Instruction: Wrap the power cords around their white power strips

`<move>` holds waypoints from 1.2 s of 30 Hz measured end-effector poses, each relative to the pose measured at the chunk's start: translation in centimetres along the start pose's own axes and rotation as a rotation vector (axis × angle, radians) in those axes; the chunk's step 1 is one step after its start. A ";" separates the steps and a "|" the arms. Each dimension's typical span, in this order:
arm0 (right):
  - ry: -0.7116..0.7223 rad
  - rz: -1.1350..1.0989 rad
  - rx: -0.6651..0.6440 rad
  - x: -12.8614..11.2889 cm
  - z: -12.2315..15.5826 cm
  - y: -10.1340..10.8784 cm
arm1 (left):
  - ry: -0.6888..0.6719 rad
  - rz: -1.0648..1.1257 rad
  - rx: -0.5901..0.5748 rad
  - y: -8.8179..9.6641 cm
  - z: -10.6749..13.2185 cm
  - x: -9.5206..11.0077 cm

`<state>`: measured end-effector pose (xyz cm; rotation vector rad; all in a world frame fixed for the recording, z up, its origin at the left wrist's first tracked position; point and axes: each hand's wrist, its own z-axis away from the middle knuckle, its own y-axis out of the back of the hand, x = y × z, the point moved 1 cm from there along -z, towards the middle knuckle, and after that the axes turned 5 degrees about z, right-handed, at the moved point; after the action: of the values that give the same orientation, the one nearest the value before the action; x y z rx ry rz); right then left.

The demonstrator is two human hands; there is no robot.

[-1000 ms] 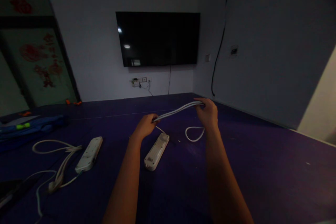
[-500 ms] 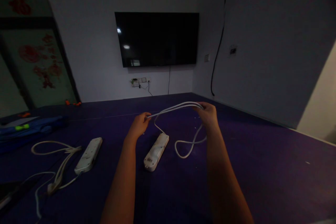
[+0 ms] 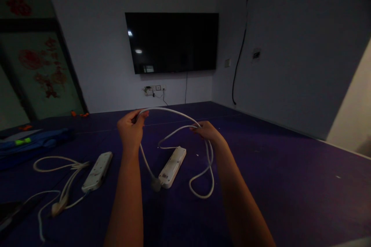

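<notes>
A white power cord (image 3: pixel 169 110) arches between my two raised hands. My left hand (image 3: pixel 131 126) pinches it at the left end of the arch, and from there the cord drops to a plug (image 3: pixel 155 183) hanging low beside the power strip. My right hand (image 3: pixel 206 130) is closed on the cord at the right, where two strands meet. Below that hand a loop of cord hangs towards the purple floor. Between my forearms lies the white power strip (image 3: pixel 173 166), its far end joined to the cord.
On the left lies a second power strip (image 3: pixel 97 171) with its cord (image 3: pixel 75 166) bundled. Blue cloth (image 3: pixel 49 139) with a bright green object (image 3: pixel 22 141) is farther left. A television (image 3: pixel 172 42) hangs on the wall above several sockets (image 3: pixel 155 88). The floor (image 3: pixel 275 185) is purple.
My left hand has moved left and up, and my right hand left and slightly down. The cord between them now forms a wider arch, and the plug has come into view below my left hand.
</notes>
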<state>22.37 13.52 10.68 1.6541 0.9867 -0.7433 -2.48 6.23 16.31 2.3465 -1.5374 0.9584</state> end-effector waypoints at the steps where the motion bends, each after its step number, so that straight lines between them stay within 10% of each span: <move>1: 0.002 0.008 -0.006 0.1 -0.2 -0.5 | 0.002 0.057 0.016 0.0 0.0 0.4; 8: 0.057 0.097 -0.061 0.4 -0.4 -2.6 | 0.165 0.416 0.088 -0.1 0.0 2.7; 16: 0.442 -0.187 -0.286 -3.9 2.2 -2.5 | 0.284 0.585 0.175 -0.8 0.2 2.8; 25: 0.813 -0.056 0.414 -9.4 5.4 -2.9 | 0.272 0.688 0.276 -1.1 0.6 3.9; 36: 0.851 0.104 0.015 -9.3 6.0 -4.8 | 0.294 0.821 0.322 -2.3 1.3 3.8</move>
<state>13.70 6.14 14.73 2.0556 1.4490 0.0672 1.04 3.82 18.03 1.5703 -2.3859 1.7261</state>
